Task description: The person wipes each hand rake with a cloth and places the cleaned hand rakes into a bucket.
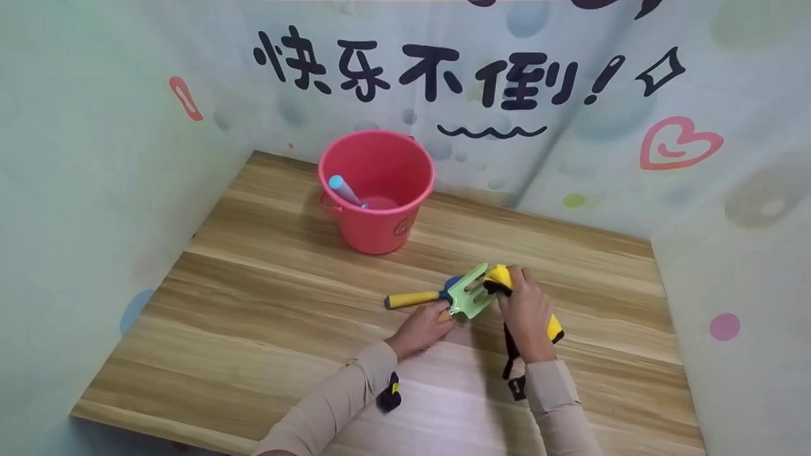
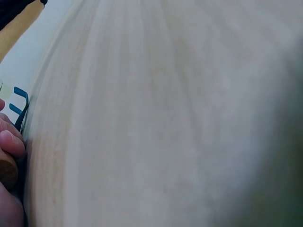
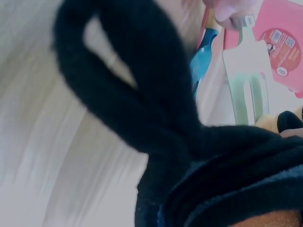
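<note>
My left hand [image 1: 421,328] grips the wooden handle of a small green garden fork [image 1: 469,297], whose flat tines point away to the right. In my right hand [image 1: 527,310] is a bunched yellow-and-black cloth [image 1: 499,277], held right at the fork's tines. A black loop [image 3: 156,61] of it fills much of the right wrist view. Just beyond the left hand lies another garden tool with a yellow handle [image 1: 412,299] and a blue head [image 3: 202,59], partly hidden behind the green fork. The left wrist view shows fingertips [image 2: 10,142] around the wooden handle end [image 2: 7,169].
A pink bucket [image 1: 380,231] stands upright at the back of the wooden table [image 1: 272,329]. Inside it leans something with a light blue handle [image 1: 345,189]. Printed cloth walls [image 1: 602,164] enclose the table at the back and sides.
</note>
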`<state>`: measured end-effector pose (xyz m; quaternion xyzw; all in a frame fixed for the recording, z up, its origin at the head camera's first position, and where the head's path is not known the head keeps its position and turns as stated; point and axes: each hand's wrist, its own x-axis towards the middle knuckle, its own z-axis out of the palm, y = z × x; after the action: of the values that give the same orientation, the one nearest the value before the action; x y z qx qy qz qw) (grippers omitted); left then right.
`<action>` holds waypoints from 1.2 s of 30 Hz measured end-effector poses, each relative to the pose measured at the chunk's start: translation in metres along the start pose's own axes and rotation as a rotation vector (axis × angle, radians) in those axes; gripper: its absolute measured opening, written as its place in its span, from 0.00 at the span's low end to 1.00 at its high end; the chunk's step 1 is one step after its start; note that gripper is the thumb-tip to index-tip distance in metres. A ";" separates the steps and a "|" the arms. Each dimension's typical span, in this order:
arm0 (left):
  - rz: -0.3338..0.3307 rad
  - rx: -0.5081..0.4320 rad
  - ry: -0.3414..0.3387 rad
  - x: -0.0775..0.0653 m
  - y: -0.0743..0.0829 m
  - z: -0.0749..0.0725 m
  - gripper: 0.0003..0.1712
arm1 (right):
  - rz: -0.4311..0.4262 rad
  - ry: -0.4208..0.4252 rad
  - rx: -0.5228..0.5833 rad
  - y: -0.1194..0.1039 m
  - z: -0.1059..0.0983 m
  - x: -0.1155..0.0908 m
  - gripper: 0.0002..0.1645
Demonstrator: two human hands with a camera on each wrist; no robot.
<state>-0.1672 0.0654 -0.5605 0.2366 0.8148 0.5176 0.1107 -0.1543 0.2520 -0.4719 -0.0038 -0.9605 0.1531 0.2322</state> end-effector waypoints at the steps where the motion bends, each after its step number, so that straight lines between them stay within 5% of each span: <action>1: 0.000 -0.001 -0.002 0.000 0.000 0.000 0.08 | 0.006 0.003 -0.011 0.002 -0.001 0.000 0.16; 6: -0.012 -0.033 -0.004 0.000 -0.002 0.000 0.09 | 0.070 0.043 -0.079 0.012 -0.008 0.001 0.18; 10: -0.011 -0.052 0.008 -0.001 -0.001 0.000 0.10 | 0.070 0.094 -0.014 0.011 -0.012 -0.005 0.19; 19: -0.013 -0.124 -0.013 -0.001 -0.002 0.001 0.03 | -0.173 0.021 0.103 -0.022 0.001 -0.032 0.24; 23: 0.011 -0.117 -0.023 -0.001 -0.003 0.001 0.13 | -0.245 -0.030 0.065 -0.028 0.011 -0.039 0.25; 26: 0.026 -0.112 -0.026 0.000 -0.004 0.002 0.17 | -0.224 -0.047 0.049 -0.027 0.015 -0.039 0.24; 32: 0.007 -0.083 -0.002 0.001 -0.004 0.003 0.02 | -0.146 -0.075 0.040 -0.024 0.013 -0.031 0.21; 36: -0.009 -0.067 0.008 0.001 -0.003 0.001 0.03 | -0.087 -0.088 0.035 -0.020 0.009 -0.024 0.19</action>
<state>-0.1686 0.0658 -0.5641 0.2270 0.7986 0.5447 0.1179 -0.1359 0.2286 -0.4846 0.0487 -0.9663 0.1596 0.1962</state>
